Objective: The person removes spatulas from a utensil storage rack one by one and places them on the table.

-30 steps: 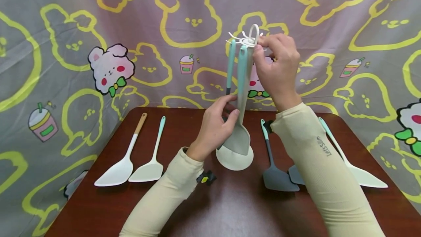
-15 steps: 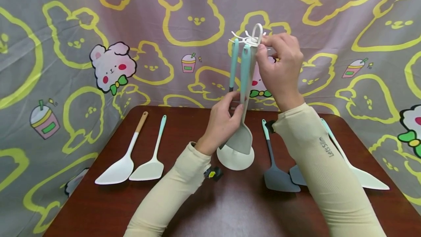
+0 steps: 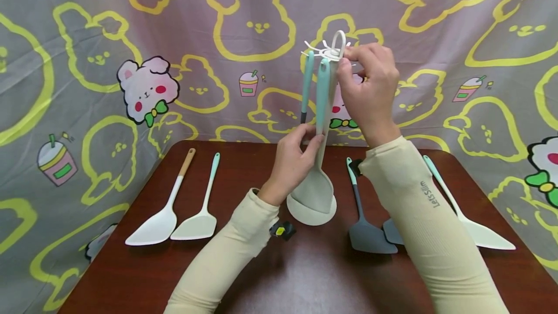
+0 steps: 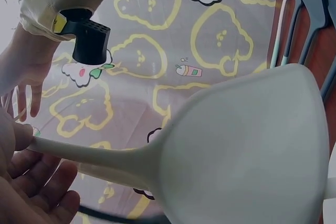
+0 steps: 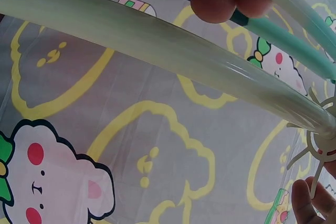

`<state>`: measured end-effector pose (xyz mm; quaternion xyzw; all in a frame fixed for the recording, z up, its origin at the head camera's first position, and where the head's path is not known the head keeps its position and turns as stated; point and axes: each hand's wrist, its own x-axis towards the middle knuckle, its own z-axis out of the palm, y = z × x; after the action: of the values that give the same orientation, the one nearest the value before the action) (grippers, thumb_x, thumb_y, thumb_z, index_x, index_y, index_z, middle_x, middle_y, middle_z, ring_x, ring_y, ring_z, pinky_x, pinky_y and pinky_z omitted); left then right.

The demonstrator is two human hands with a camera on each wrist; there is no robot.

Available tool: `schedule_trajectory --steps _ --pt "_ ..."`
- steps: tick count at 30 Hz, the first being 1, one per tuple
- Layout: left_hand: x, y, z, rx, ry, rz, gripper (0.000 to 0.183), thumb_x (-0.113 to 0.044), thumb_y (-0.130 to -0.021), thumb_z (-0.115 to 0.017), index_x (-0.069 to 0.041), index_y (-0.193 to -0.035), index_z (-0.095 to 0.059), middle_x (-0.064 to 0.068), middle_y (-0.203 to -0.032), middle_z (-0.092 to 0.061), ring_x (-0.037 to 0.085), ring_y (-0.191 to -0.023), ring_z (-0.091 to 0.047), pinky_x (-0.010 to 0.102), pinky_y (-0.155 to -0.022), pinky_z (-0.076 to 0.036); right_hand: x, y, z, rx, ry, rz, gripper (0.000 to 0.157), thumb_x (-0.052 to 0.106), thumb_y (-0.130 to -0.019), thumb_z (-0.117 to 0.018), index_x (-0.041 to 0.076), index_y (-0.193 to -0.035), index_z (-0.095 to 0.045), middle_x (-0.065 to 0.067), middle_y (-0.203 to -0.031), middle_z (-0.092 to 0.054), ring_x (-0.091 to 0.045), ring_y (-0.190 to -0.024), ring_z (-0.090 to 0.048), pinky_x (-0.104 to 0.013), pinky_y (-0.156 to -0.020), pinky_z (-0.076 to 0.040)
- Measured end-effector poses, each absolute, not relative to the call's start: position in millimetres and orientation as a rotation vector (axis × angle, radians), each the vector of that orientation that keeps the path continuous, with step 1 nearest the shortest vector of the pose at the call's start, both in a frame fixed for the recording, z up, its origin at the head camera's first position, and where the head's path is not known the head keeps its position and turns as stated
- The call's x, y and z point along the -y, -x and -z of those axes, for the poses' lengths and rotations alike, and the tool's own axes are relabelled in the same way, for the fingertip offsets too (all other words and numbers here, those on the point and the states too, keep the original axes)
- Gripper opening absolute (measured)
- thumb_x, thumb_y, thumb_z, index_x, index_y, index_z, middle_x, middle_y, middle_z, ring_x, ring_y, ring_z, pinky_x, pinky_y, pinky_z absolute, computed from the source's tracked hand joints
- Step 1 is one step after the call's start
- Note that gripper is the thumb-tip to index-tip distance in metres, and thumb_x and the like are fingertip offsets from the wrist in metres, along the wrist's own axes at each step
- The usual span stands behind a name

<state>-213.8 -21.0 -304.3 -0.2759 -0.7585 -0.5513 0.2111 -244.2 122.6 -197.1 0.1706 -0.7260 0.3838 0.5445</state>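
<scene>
My left hand (image 3: 289, 159) pinches the neck of a pale spatula (image 3: 320, 190) with a mint handle, between thumb and fingers. That spatula stands upright, its blade in front of the round white base of a utensil stand (image 3: 301, 214). Its broad blade (image 4: 241, 145) fills much of the left wrist view. At the top of the stand, my right hand (image 3: 370, 81) grips the hooked ring (image 3: 330, 54) near its loop. A second mint handle (image 3: 307, 81) with a dark grey shaft hangs on the left of the pole (image 5: 210, 59); its lower part is hidden behind my left hand.
On the brown table (image 3: 261, 265), a white turner with a wooden handle (image 3: 159, 222) and a cream turner (image 3: 196, 227) lie left. To the right lie a dark grey turner (image 3: 370, 236), another grey blade (image 3: 392, 231) partly under my sleeve, and a white turner (image 3: 484, 234).
My left hand has shifted slightly right onto the spatula's neck. The blade has turned to show more of its face and sits a little lower. My right hand stays at the stand's top.
</scene>
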Motion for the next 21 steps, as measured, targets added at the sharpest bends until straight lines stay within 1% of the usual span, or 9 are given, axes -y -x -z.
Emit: schedule_trajectory --steps 4,8,11,16,21 --pt "19.6 212.4 304.2 2.107 0.783 1.544 0.015 -0.016 -0.098 -0.060 -0.005 -0.108 -0.066 0.009 -0.100 -0.070 0.016 -0.092 -0.067 0.024 -0.074 -0.057 -123.5 243.7 196.8 1.728 -0.405 -0.910 0.024 0.019 -0.090 -0.059 0.004 -0.093 -0.078 -0.014 -0.095 -0.073 -0.018 -0.091 -0.055 -0.007 -0.069 -0.037" --pt "19.5 209.8 303.2 2.120 0.774 1.546 0.014 -0.016 -0.098 -0.059 -0.006 -0.106 -0.066 0.007 -0.099 -0.069 0.015 -0.093 -0.067 0.022 -0.074 -0.057 -123.5 243.1 196.6 1.728 -0.404 -0.916 0.024 0.018 -0.090 -0.059 0.004 -0.093 -0.078 -0.014 -0.094 -0.073 -0.007 -0.090 -0.050 -0.008 -0.068 -0.037" --pt "21.3 207.2 302.7 2.132 0.748 1.553 0.015 -0.017 -0.098 -0.059 -0.007 -0.107 -0.066 0.007 -0.098 -0.069 0.014 -0.091 -0.065 0.024 -0.074 -0.056 -123.0 242.8 196.3 1.735 -0.401 -0.917 0.024 0.018 -0.090 -0.059 0.004 -0.094 -0.078 -0.014 -0.094 -0.073 -0.001 -0.090 -0.046 -0.009 -0.068 -0.037" --pt "22.9 203.6 302.3 2.136 0.732 1.557 0.015 -0.017 -0.097 -0.060 -0.007 -0.107 -0.066 0.006 -0.094 -0.068 0.014 -0.084 -0.062 0.028 -0.069 -0.054 -123.4 243.4 196.7 1.737 -0.404 -0.925 0.024 0.018 -0.090 -0.059 0.004 -0.094 -0.078 -0.013 -0.094 -0.073 -0.001 -0.090 -0.045 -0.009 -0.068 -0.037" --pt "22.3 202.4 301.6 2.131 0.751 1.570 0.014 -0.017 -0.097 -0.060 -0.007 -0.105 -0.065 0.007 -0.091 -0.066 0.014 -0.080 -0.061 0.025 -0.066 -0.052 -124.4 243.2 197.0 1.729 -0.407 -0.930 0.024 0.018 -0.090 -0.059 0.004 -0.093 -0.077 -0.014 -0.094 -0.072 0.001 -0.090 -0.044 -0.008 -0.068 -0.037"
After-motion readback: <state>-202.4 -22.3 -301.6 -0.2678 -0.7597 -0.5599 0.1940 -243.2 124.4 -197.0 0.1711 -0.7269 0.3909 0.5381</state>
